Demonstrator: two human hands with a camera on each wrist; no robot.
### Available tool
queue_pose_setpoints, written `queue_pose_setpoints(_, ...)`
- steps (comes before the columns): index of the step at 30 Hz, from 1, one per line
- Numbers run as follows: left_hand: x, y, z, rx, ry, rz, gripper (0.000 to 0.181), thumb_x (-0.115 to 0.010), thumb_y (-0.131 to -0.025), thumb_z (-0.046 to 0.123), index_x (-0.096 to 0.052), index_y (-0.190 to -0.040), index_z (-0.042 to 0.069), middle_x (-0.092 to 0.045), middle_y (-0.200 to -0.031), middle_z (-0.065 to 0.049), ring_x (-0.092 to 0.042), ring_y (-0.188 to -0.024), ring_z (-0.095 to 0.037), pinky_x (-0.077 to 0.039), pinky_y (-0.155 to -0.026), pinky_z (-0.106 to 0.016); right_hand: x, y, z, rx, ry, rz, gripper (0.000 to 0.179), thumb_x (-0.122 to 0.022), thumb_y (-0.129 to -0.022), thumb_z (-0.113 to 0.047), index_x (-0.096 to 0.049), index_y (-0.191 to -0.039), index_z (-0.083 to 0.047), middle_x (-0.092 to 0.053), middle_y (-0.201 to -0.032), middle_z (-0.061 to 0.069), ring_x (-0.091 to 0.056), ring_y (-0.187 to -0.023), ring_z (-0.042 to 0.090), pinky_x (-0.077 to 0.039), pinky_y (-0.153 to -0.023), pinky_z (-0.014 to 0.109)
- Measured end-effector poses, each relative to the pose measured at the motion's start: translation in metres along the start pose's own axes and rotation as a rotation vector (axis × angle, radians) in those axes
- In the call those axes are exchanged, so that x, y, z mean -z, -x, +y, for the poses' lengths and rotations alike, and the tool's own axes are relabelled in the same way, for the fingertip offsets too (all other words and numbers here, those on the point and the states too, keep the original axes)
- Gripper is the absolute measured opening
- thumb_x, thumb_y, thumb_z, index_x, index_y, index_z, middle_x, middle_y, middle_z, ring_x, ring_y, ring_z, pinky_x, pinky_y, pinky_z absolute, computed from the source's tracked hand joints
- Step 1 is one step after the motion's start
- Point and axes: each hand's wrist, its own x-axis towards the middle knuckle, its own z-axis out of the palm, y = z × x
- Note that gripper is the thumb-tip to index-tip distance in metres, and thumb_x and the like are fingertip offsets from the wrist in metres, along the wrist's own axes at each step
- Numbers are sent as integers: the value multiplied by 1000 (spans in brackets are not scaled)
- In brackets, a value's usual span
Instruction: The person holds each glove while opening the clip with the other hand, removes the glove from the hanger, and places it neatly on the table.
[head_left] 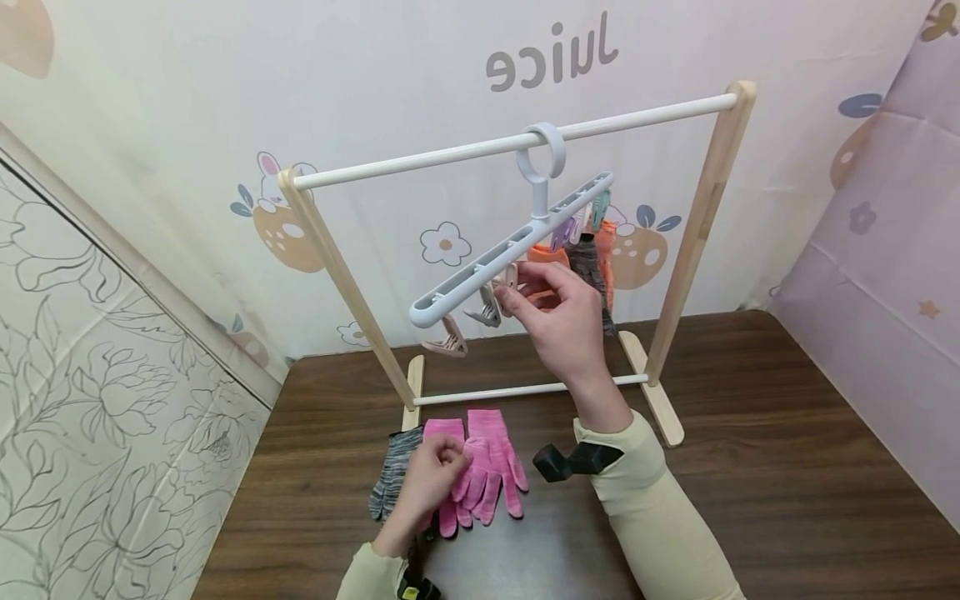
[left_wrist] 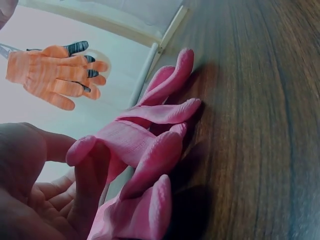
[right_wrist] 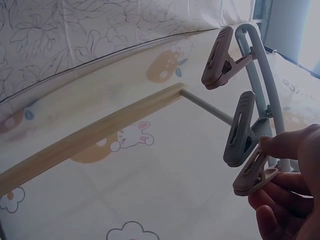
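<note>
My right hand pinches a pale pink clip hanging below the light-blue clip hanger, between thumb and fingers. Beside it dangle a grey-blue clip and another pinkish clip, neither holding anything. Low over the table, my left hand pinches part of a pink glove between thumb and finger. A second pink glove lies partly under that hand, and a grey mottled glove lies to its left.
The hanger hooks over the white bar of a wooden-legged rack on the brown table. Orange gloves and a dark grey glove hang from clips at the hanger's far end. A printed cloth stands behind.
</note>
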Motion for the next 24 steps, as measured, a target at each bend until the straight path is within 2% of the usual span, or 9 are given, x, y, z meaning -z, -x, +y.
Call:
queue_pose_setpoints(4, 0, 2, 0, 6, -74, 1, 8, -71, -88, 10, -65, -90, 4, -62, -66, 1, -51, -46, -10, -41, -44, -24, 0, 0, 0, -4, 0, -2, 35, -83, -83, -15, -72, -112, -1, -67, -94, 8, -63, -78, 15, -53, -68, 21)
queue_pose_setpoints(11, -1, 2, -1, -23, -156, 2, 11, -74, -87, 10, -65, -89, 3, -61, -67, 1, -54, -51, -10, -45, -47, -27, 0, 1, 0, -2, -8, -5, 35, -83, -82, -15, -72, -113, -1, -67, -95, 8, -63, -79, 15, -53, -68, 21)
queue_pose_setpoints(19, 2, 3, 0, -61, -399, 39, 14, -78, -84, 18, -68, -88, 9, -59, -68, 7, -52, -57, -7, -45, -53, -27, 0, 1, 1, -4, -14, -8, 36, -83, -83, -15, -71, -114, -1, -68, -95, 8, -63, -78, 15, -53, -68, 21)
queue_pose_setpoints(24, 4, 3, 6, -38, -433, 42, 15, -79, -84, 20, -68, -87, 10, -59, -67, 7, -52, -56, -8, -44, -49, -27, 0, 1, 1, 0, -19, -6, 36, -82, -83, -14, -71, -115, -2, -67, -96, 8, -63, -78, 15, -53, -68, 21)
